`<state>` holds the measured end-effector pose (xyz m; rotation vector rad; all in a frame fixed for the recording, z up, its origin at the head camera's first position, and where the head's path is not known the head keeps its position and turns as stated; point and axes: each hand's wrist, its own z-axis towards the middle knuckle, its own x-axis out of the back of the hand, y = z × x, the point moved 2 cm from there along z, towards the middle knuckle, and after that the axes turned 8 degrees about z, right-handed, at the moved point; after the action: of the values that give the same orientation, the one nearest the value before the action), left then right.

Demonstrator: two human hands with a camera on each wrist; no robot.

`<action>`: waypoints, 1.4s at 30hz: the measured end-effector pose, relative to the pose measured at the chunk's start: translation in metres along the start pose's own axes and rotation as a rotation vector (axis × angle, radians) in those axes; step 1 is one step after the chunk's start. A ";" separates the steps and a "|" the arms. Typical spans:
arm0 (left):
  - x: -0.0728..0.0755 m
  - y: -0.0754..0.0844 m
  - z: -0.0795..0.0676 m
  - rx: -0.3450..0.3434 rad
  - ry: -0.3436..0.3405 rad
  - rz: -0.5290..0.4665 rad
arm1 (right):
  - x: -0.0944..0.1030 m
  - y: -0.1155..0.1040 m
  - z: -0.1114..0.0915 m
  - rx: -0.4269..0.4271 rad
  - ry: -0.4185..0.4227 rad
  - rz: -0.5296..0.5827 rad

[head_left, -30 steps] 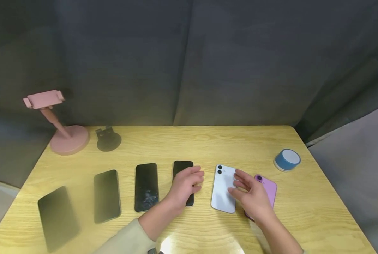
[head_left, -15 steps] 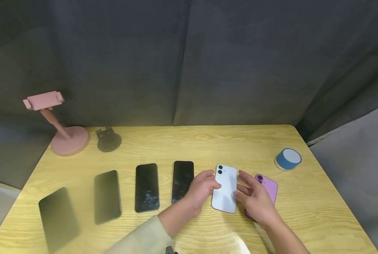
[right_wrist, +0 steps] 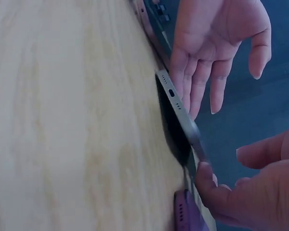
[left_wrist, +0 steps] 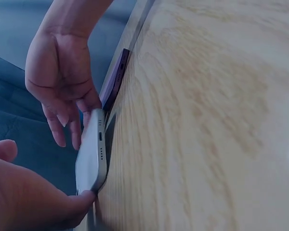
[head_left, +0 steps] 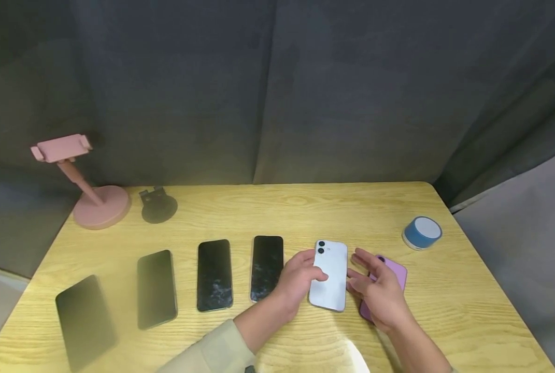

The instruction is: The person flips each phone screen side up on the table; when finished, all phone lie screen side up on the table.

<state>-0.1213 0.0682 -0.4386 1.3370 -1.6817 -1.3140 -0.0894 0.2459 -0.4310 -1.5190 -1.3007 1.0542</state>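
Observation:
A white smartphone is back side up between my hands, its two camera lenses at the far left corner. My left hand is at its left edge; the thumb lies over the phone's back in the head view, and a fingertip meets the edge in the left wrist view. At the opposite edge, my right hand has its fingertips against the phone, the thumb held apart. In the right wrist view the phone's dark underside shows, with that edge raised off the table. A purple smartphone lies partly hidden beneath the right hand.
Left of the hands lie several dark phones, including a black phone and another black phone. A pink phone stand and a small dark stand are at the back left. A blue speaker stands right on the wooden table.
My left hand has moved right, from above the black phone to the white smartphone's left edge. My right hand has shifted slightly right, off the phone's back toward its edge.

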 end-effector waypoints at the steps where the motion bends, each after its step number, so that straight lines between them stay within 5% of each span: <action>1: 0.000 0.001 0.000 -0.004 -0.001 0.007 | -0.001 -0.001 0.000 -0.007 0.003 0.007; 8: -0.002 0.002 -0.003 -0.003 -0.063 0.025 | -0.008 0.004 0.005 -0.023 -0.068 0.105; 18: -0.002 0.001 0.000 -0.025 -0.143 -0.035 | -0.017 0.012 0.002 -0.031 -0.137 0.085; 27: 0.005 -0.001 -0.004 -0.015 0.153 0.145 | -0.017 0.009 -0.003 0.049 -0.054 -0.170; 34: 0.006 0.005 -0.011 -0.002 0.173 0.288 | -0.017 0.006 -0.003 0.046 -0.042 -0.157; 42: 0.006 0.006 -0.013 0.011 0.170 0.275 | -0.017 0.007 -0.001 0.000 -0.022 -0.058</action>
<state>-0.1138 0.0586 -0.4291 1.1406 -1.6864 -1.0072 -0.0882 0.2286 -0.4368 -1.4643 -1.3525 1.0366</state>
